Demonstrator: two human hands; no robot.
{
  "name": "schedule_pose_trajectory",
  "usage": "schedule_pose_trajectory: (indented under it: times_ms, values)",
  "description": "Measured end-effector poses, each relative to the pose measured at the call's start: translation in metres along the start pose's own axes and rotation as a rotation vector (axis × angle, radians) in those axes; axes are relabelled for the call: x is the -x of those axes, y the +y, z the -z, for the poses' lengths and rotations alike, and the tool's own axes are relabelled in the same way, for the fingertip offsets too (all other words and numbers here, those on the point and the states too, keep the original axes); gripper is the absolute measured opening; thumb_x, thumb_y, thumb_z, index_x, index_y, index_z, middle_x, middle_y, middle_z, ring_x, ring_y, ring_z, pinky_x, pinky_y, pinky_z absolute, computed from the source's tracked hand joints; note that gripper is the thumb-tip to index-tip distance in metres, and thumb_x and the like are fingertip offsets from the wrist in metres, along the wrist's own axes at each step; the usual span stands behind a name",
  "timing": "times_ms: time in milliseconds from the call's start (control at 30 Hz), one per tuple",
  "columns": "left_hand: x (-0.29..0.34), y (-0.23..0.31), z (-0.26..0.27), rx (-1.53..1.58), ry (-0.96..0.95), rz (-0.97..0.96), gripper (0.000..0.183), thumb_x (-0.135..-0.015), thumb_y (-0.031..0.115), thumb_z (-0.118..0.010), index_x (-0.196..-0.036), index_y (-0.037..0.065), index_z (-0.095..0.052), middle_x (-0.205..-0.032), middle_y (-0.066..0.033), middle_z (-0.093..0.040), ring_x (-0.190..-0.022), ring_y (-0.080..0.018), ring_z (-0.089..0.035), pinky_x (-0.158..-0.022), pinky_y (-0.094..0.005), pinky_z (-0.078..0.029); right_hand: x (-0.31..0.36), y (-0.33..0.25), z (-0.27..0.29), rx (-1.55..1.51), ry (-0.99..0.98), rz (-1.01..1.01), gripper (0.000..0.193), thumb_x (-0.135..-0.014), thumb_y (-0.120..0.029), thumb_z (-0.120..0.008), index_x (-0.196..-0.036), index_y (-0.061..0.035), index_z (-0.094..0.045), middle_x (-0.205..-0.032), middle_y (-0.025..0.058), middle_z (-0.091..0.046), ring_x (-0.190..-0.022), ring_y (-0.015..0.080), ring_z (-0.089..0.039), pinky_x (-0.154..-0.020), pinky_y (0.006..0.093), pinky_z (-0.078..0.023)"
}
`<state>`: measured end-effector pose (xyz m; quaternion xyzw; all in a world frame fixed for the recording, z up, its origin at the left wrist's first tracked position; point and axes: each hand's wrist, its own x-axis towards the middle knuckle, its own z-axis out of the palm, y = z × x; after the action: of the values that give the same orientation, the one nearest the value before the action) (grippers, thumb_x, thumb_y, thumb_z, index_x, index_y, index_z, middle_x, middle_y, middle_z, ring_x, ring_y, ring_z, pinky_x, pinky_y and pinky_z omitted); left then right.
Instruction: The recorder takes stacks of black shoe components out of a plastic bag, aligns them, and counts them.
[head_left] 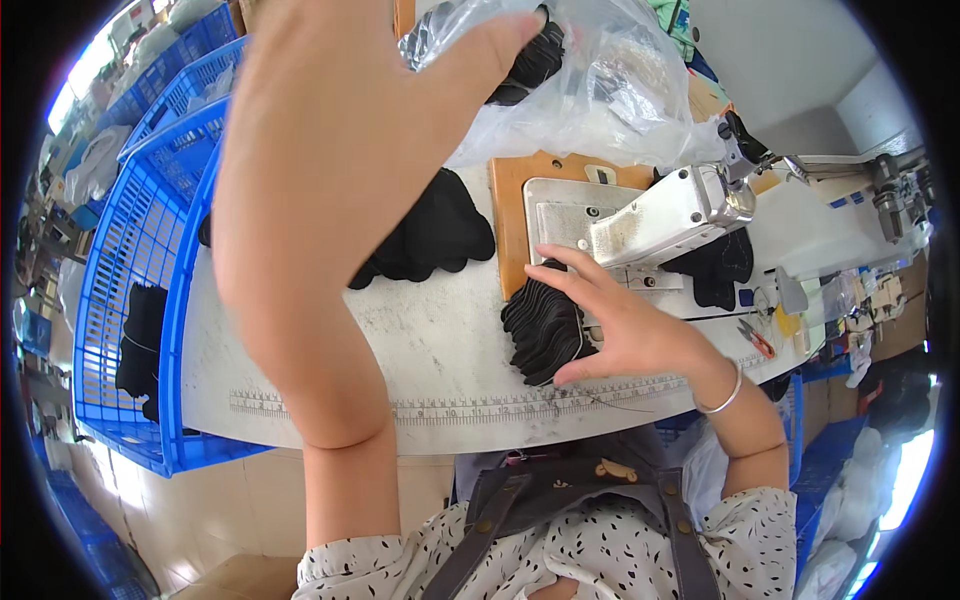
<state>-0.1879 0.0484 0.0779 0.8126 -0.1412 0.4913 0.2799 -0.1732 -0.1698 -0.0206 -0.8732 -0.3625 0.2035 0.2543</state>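
My right hand (635,330) spans a fanned stack of black fabric pieces (545,325), fingers at its far end and thumb at its near end. This stack rests on the white table by the sewing machine (660,215). High and close to the view, my left hand (330,130) is slightly blurred, its thumb stretched out to the right. Its other fingers run beyond the top edge of the picture. More black fabric pieces (440,230) lie on the table, partly behind my left forearm. Beyond the thumb, a clear plastic bag (600,90) lies with black pieces around it.
Blue plastic baskets (135,240) stand along the left, one with a tied black bundle (142,340). A ruler strip (450,410) runs along the table's near edge. Orange-handled snips (760,340) lie at right, near black fabric (715,270) beside the machine.
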Motion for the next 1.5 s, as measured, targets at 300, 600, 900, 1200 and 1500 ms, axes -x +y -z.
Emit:
schedule_pose_trajectory:
  times_ms: [300,600,900,1200,1500]
  values:
    - [0.049,-0.001,-0.010,0.592,-0.429,-0.273,0.094,-0.064,0.029,-0.080,-0.136,-0.003,-0.029,-0.133,-0.0218,-0.036,-0.121,-0.0317,-0.037,-0.100,-0.0400,-0.033,0.033,0.019,-0.042,-0.012,0.380,0.251,0.110,-0.059,-0.017,-0.087,-0.149,-0.0117,-0.023,-0.149,0.0182,-0.021,-0.130,0.0356,-0.033,-0.105,0.0416,-0.035]
    - [0.162,0.001,-0.066,0.559,-1.003,0.161,0.134,-0.054,0.026,-0.087,-0.150,0.006,0.004,-0.137,-0.0254,-0.028,-0.126,-0.0456,-0.033,-0.106,-0.0506,-0.031,0.047,0.032,-0.067,-0.464,0.326,0.316,0.110,-0.069,-0.007,-0.073,-0.149,-0.0010,0.002,-0.155,0.0231,-0.002,-0.144,0.0375,-0.009,-0.115,0.0426,-0.014]
    - [0.179,0.012,-0.069,0.575,-0.863,0.158,0.124,-0.061,0.018,-0.082,-0.149,0.000,0.003,-0.126,-0.0244,-0.041,-0.114,-0.0424,-0.045,-0.101,-0.0433,-0.037,0.048,0.023,-0.082,-0.530,0.462,0.379,0.090,-0.076,-0.014,-0.065,-0.149,0.0000,-0.014,-0.152,0.0244,-0.015,-0.142,0.0390,-0.014,-0.114,0.0481,-0.014]
    - [0.155,-0.008,-0.064,0.670,-1.107,0.253,0.131,-0.061,0.016,-0.083,-0.148,0.005,0.014,-0.149,-0.0272,-0.018,-0.134,-0.0408,-0.029,-0.111,-0.0424,-0.026,0.043,0.045,-0.046,0.364,0.672,0.671,0.028,-0.071,-0.007,-0.066,-0.099,-0.0027,-0.066,-0.107,0.0074,-0.059,-0.093,0.0224,-0.060,-0.084,0.0367,-0.047]
    - [0.163,-0.005,-0.067,0.712,-1.010,0.185,0.125,-0.060,0.016,-0.084,-0.151,0.008,0.001,-0.130,-0.0202,-0.038,-0.122,-0.0386,-0.038,-0.106,-0.0427,-0.030,0.026,0.035,-0.030,0.356,0.612,0.778,0.018,-0.071,-0.004,-0.066,-0.086,-0.0017,-0.056,-0.088,0.0063,-0.055,-0.078,0.0205,-0.058,-0.070,0.0342,-0.046]
